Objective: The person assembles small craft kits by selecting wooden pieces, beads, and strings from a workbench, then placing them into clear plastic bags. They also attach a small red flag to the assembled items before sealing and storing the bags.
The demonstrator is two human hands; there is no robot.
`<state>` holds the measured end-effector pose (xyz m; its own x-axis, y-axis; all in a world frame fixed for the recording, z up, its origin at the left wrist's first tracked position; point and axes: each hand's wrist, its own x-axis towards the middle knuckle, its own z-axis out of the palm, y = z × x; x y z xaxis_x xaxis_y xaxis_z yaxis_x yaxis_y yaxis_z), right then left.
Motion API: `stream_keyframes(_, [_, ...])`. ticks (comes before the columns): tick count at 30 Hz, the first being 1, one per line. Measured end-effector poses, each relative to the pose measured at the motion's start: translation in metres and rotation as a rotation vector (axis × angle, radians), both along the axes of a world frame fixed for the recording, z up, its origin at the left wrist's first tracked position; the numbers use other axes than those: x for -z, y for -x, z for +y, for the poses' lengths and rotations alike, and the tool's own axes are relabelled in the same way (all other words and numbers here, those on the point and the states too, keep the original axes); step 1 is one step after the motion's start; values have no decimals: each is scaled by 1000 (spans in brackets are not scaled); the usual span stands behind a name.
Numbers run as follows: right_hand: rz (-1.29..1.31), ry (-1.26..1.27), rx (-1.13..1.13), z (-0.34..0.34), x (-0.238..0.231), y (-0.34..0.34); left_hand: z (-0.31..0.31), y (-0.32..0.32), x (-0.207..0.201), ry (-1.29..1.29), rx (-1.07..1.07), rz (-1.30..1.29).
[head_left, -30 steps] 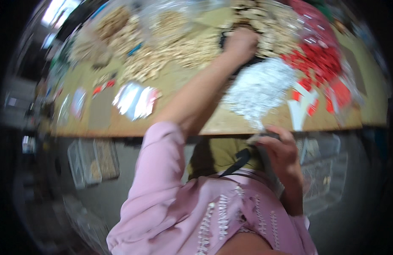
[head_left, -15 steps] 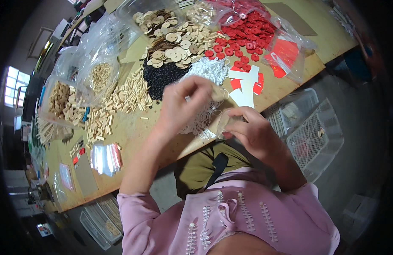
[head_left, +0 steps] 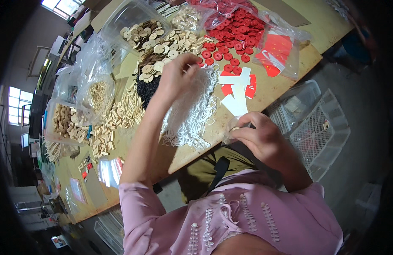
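Note:
My left hand [head_left: 177, 77] reaches over the white string pile [head_left: 190, 110]. Its thumb and index finger are apart, with the fingertips beside the nearest red discs [head_left: 217, 55]; I see nothing held between them. At the table's front edge, my right hand [head_left: 261, 135] is closed on a small clear plastic bag [head_left: 230, 129]. What lies inside the bag is hard to make out. Left of the string is a heap of small black rings [head_left: 146, 90], partly behind my left forearm. Round wooden discs [head_left: 160, 49] are piled beyond it.
White strips [head_left: 240, 95] and red cards lie right of the string. A bag of red cards [head_left: 275, 53] is behind them. Wooden pegs [head_left: 130, 106] and blocks [head_left: 102, 138] spread leftward, near clear bins [head_left: 56, 136]. A plastic crate [head_left: 317, 136] stands below the table's right edge.
My left hand has moved from near the bag to the red discs, and the wooden disc is no longer seen in it. My right hand keeps the bag, slightly nearer me.

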<state>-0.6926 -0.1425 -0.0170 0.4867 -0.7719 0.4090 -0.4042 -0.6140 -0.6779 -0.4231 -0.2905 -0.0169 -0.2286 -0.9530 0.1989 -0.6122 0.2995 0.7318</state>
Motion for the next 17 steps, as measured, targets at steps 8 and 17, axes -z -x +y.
stream_keyframes(8, [-7,108,79,-27,-21,18,-127,9,41,79,-75,-473])
stream_keyframes(17, [37,145,123,-66,-45,18,-135,2,44,78,-19,-573])
